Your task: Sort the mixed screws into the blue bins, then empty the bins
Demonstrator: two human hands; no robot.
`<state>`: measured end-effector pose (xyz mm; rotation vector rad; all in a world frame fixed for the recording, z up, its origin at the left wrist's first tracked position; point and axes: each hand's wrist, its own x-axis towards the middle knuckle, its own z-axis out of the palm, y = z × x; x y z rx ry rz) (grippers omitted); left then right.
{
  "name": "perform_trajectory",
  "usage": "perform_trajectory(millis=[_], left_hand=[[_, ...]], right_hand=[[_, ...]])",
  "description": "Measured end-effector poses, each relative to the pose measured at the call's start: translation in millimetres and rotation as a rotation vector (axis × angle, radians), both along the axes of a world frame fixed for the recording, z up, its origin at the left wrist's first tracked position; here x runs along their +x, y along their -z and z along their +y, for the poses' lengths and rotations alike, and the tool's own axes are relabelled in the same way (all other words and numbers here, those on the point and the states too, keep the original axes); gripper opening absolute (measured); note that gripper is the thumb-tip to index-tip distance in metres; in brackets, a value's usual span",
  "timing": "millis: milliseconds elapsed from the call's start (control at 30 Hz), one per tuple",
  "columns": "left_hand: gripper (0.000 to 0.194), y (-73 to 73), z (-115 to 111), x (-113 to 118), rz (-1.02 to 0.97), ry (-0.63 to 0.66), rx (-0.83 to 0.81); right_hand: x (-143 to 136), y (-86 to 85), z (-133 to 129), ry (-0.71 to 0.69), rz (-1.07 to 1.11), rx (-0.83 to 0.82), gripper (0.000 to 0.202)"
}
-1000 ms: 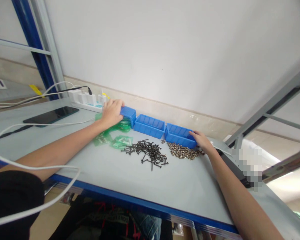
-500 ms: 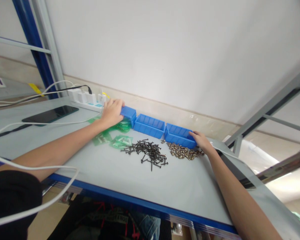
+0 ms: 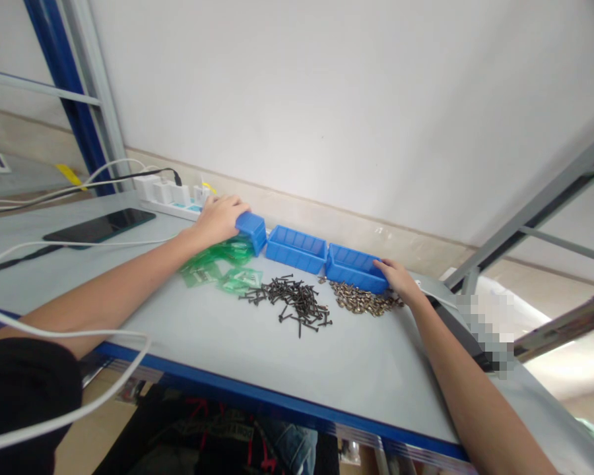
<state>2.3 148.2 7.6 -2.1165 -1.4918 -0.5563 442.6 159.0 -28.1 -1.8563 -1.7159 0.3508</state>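
My left hand is closed on a tilted blue bin, above green plastic packets. The fingers of my right hand grip the right end of another blue bin. Between these two, a middle blue bin stands upright and untouched. In front of the bins lie a pile of dark screws and, to its right, a heap of brass-coloured small parts.
A white power strip with plugs and cables stands behind my left arm. One phone lies at the left; a dark flat object is beside my right forearm. A white cable crosses my left arm. Metal posts rise at both sides.
The left bin has shifted slightly left and turned in my left hand, leaving a wider gap to the middle bin. My right hand has stayed in place.
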Motion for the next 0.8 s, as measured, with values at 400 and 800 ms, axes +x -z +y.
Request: perform_trajectory(millis=[400,800], left_hand=[[0.038,-5.9,-9,0,0.018,-0.024,-0.039],[0.038,-20.7,-18,6,0.119,-0.060,-0.196]], right_hand=[[-1,-0.1,-1,-0.001,-0.004,-0.003,0.038],[0,1.1,0,-0.001,0.005,0.001,0.041]])
